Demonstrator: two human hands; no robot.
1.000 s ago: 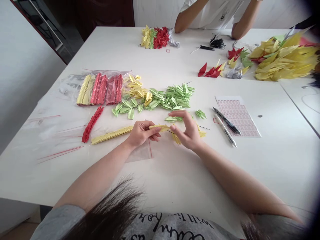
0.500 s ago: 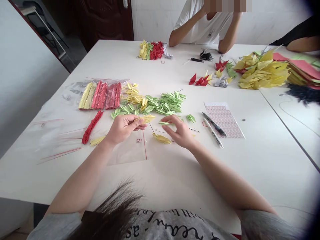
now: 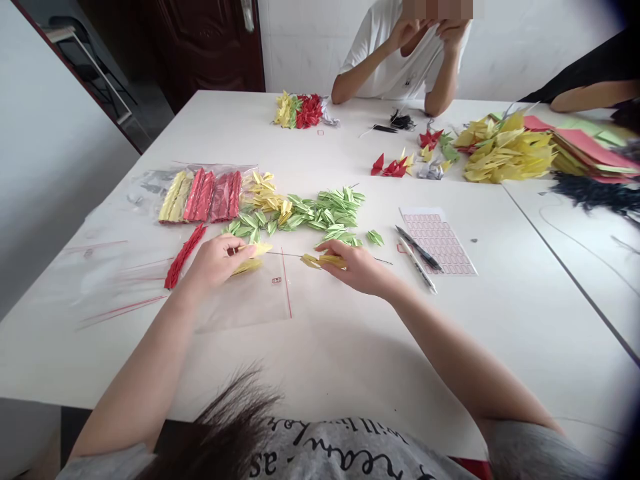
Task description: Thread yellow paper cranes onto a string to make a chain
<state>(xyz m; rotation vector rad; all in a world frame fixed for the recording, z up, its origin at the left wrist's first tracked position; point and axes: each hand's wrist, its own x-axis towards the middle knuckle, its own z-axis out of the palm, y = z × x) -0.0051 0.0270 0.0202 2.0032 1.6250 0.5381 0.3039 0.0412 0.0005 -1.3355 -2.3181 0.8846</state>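
The right grip [image 3: 357, 269] is clenched on a yellow paper crane [image 3: 331, 261] threaded on a thread [image 3: 295, 254]. At its nine o'clock, the left grip [image 3: 216, 261] closes on another yellow crane [image 3: 261, 249], above the white counter [image 3: 320, 373].

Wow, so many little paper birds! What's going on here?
A person is working with small folded paper cranes at a white table. Their right hand holds yellow origami cranes on a thin thread, and their left hand is beside another yellow crane. Green origami cranes lie heaped just beyond, while a second person sits across the table.
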